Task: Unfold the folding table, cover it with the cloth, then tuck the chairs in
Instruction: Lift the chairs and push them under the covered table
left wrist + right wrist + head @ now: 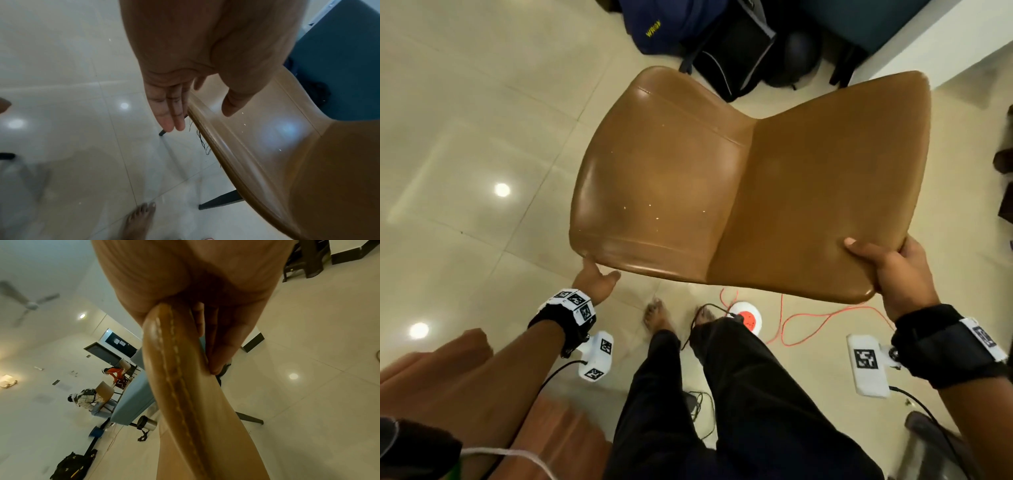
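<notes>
Right hand [893, 270] grips tan chair [739, 185] backrest edge, left hand [595, 277] fingers straight under seat rim, glossy cream tile floor [465, 120] beneath both.

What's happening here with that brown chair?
A person is handling a tan chair with both hands. The right hand grips the top edge of the backrest, thumb on the front and fingers behind. The left hand is at the front corner of the seat with its fingers straight, not curled round it. From the head view the chair looks tipped or lifted over the tiled floor, with bags lying beyond it.
</notes>
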Demonstrator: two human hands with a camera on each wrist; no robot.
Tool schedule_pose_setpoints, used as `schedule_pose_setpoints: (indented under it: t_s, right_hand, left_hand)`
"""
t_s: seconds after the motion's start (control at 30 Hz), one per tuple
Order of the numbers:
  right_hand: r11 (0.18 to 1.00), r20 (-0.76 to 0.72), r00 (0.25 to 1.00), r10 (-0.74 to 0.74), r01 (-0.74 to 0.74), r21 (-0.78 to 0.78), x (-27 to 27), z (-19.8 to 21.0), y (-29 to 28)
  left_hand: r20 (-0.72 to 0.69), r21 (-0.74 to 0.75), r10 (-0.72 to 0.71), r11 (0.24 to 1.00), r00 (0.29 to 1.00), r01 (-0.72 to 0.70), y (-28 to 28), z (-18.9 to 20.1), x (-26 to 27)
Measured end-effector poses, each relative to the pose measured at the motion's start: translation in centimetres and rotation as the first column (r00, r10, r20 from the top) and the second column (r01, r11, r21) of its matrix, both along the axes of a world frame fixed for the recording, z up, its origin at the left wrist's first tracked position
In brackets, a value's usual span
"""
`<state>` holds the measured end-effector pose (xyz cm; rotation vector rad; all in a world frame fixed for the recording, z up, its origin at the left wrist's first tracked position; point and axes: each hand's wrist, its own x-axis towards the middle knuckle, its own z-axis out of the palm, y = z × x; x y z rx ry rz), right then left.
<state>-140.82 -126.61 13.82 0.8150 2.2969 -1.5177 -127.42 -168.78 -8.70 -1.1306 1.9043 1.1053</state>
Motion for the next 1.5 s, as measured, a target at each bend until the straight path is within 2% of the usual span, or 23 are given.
schedule_pose_setpoints:
  t_s: [0.13, 0.23, 0.4, 0.5, 0.63, 0.77, 0.9, 1.03, 1.1, 1.2, 1.27, 1.4, 1.5]
  right_hand:
    - [0.999, -0.014, 0.999, -0.040, 0.039, -0.026, -0.1, -0.4, -0.1]
    - [0.998, -0.018, 0.999, -0.046, 0.046, -0.049, -0.1, -0.4, -0.2]
    - [0.995, -0.018, 0.998, -0.067, 0.066, -0.071, -0.1, -0.4, -0.2]
    - [0.994, -0.011, 0.996, -0.084, 0.082, -0.076, -0.2, -0.5, -0.1]
    - [0.993, -0.004, 0.998, -0.069, 0.068, -0.095, -0.3, -0.4, 0.0]
    - [0.992, -0.005, 0.998, -0.059, 0.058, -0.113, -0.2, -0.6, 0.1]
    - [0.993, -0.003, 0.999, -0.046, 0.045, -0.113, -0.6, -0.2, 0.4]
    - [0.992, -0.033, 0.999, -0.034, 0.030, -0.121, -1.8, 0.6, 0.8]
    - [0.990, -0.058, 0.998, -0.024, 0.015, -0.143, -3.2, 1.2, 0.7]
    - [0.984, -0.091, 0.996, 0.017, -0.032, -0.174, -5.4, 2.3, 0.0]
    - [0.979, -0.098, 0.993, 0.060, -0.078, -0.190, -6.6, 3.0, -1.4]
    - [0.963, -0.101, 0.983, 0.152, -0.170, -0.208, -8.4, 3.9, -5.7]
    - [0.942, -0.100, 0.964, 0.248, -0.264, -0.207, -9.6, 4.4, -10.8]
  left_hand:
    - [-0.034, 0.003, 0.218, 0.976, 0.975, -0.218, -1.8, -2.5, -2.0]
    - [0.016, 0.082, 0.453, 0.888, 0.892, -0.452, -2.1, -2.7, -3.7]
    - [0.058, 0.132, 0.607, 0.782, 0.793, -0.609, -2.8, -5.0, -4.3]
    - [0.128, 0.212, 0.704, 0.669, 0.699, -0.712, -3.7, -6.5, -4.5]
    - [0.238, 0.310, 0.702, 0.600, 0.671, -0.737, -4.7, -8.6, -4.1]
    - [0.202, 0.304, 0.749, 0.565, 0.631, -0.767, -4.9, -10.4, -4.0]
    - [0.141, 0.270, 0.723, 0.629, 0.676, -0.729, -3.8, -10.3, -3.6]
    - [0.098, 0.271, 0.711, 0.654, 0.696, -0.706, -4.2, -11.6, -2.8]
    - [0.099, 0.306, 0.739, 0.615, 0.667, -0.727, -5.4, -12.6, -1.5]
    - [0.081, 0.321, 0.793, 0.553, 0.603, -0.769, -8.9, -16.8, 1.9]
    - [0.065, 0.311, 0.833, 0.507, 0.550, -0.804, -10.3, -15.1, 3.1]
    - [0.009, 0.290, 0.908, 0.399, 0.420, -0.870, -10.4, -8.9, 4.5]
    - [0.037, 0.318, 0.956, 0.265, 0.291, -0.910, -11.3, -6.4, 6.9]
